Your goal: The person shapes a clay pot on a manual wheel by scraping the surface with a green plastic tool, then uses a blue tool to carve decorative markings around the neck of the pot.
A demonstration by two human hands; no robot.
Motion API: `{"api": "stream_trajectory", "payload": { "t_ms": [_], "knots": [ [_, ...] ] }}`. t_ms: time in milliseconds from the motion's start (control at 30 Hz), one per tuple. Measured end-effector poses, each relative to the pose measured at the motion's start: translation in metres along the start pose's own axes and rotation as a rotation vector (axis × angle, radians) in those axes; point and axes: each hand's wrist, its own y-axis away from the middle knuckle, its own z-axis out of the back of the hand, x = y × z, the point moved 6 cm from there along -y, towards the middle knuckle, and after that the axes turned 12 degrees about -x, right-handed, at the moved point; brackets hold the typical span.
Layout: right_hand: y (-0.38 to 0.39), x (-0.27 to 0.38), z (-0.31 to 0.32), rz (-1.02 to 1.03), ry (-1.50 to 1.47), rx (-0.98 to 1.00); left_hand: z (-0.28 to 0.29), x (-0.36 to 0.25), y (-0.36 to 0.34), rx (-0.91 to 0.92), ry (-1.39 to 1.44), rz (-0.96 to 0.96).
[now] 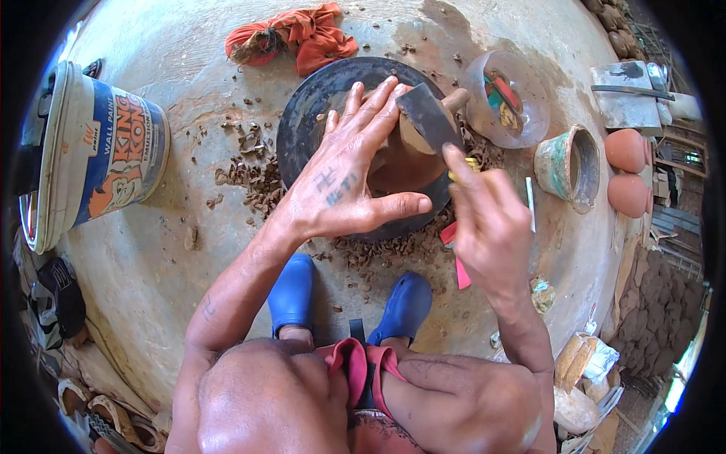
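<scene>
A round black turntable (302,113) stands on the floor before me, with a brown clay piece (408,174) on it. A short knob or spout of clay (455,100) sticks out at the piece's far right. My left hand (344,170) lies over the clay with fingers spread, covering much of it. In my right hand (491,223) is a scraper with a broad, flat dark blade (425,117) and a bit of yellow at the grip. The blade lies against or just over the clay's right side; exact contact cannot be told.
Clay shavings (253,163) ring the turntable. A paint bucket (113,151) stands left, an orange cloth (310,38) lies beyond. To the right are a clear tub (484,83) with tools, a stained pot (567,168) and two terracotta pots (628,151). My blue clogs (291,291) are below.
</scene>
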Motion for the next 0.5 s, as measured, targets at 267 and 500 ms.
{"api": "stream_trajectory", "payload": {
  "t_ms": [267,500],
  "knots": [
    [0.007,0.001,0.000,-0.003,0.042,0.048,0.000,0.003,0.000,0.008,0.023,-0.013],
    [0.007,0.003,-0.003,-0.020,0.073,0.069,-0.005,0.007,-0.002,0.020,0.067,-0.030]
  ]
}}
